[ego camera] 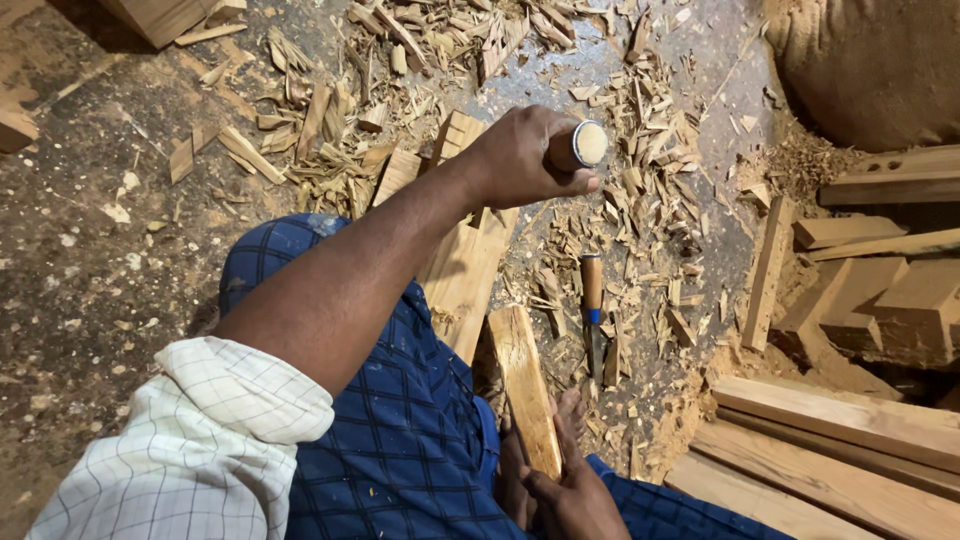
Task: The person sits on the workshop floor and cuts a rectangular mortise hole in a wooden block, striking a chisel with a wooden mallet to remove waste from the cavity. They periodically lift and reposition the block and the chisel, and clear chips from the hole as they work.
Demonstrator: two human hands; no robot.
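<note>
My left hand (520, 160) is closed around the wooden handle of a chisel (583, 146), whose round pale end cap points up toward the camera. Its blade is hidden under the hand. Below that hand a light wooden plank (462, 275) lies on the floor, running over my blue checked lap. At the bottom edge my right hand (570, 495) grips a short pale wooden billet (528, 385), which rises toward the plank. A second chisel (592, 300), with a wooden handle and a blue band, lies on the floor to the right of the plank.
Wood chips and shavings (400, 90) cover the dirt floor ahead and to the right. Stacked planks (840, 440) and cut blocks (890, 300) lie at the right. A brown sack (880, 60) sits at top right, and wood offcuts (160, 15) lie at top left.
</note>
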